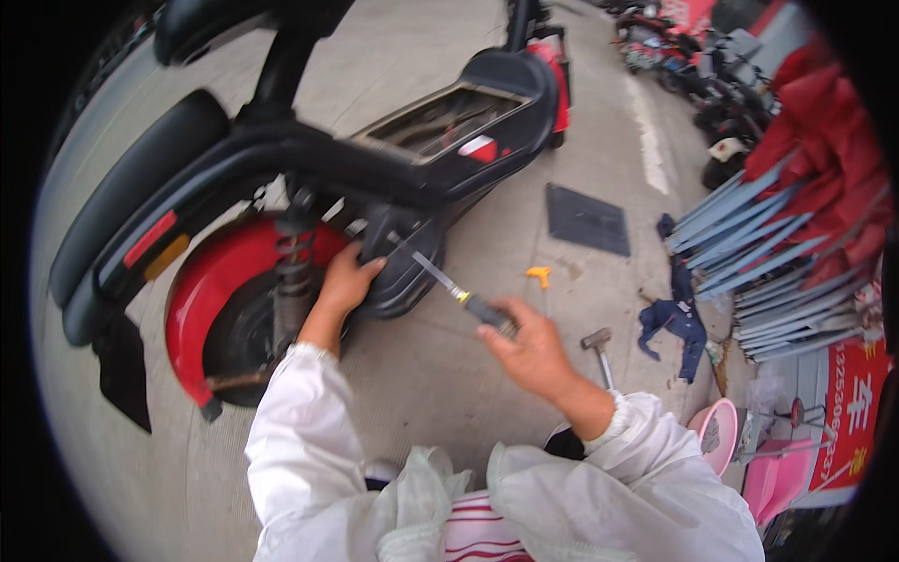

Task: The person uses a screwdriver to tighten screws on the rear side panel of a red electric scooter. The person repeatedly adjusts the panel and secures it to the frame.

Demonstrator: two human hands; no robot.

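A black electric scooter (309,159) with a red rear fender (201,300) stands on the left. My right hand (536,351) is closed around the dark handle of a long-shanked screwdriver (440,277). Its shank slants up and left, and the tip meets a black plastic side cover (407,258) low on the scooter's body. At the rear edge of that cover is my left hand (346,284), its thumb and fingers gripping the edge beside the coil-spring shock absorber (294,248). Part of the left fingers is hidden behind the cover.
An open compartment (440,126) shows in the scooter's footboard. On the concrete lie a black flat panel (588,220), a yellow-handled tool (538,274), a hammer (597,345) and dark cloth (676,328). Folded grey-blue poles with red fabric (819,178) and pink basins (777,476) stand right.
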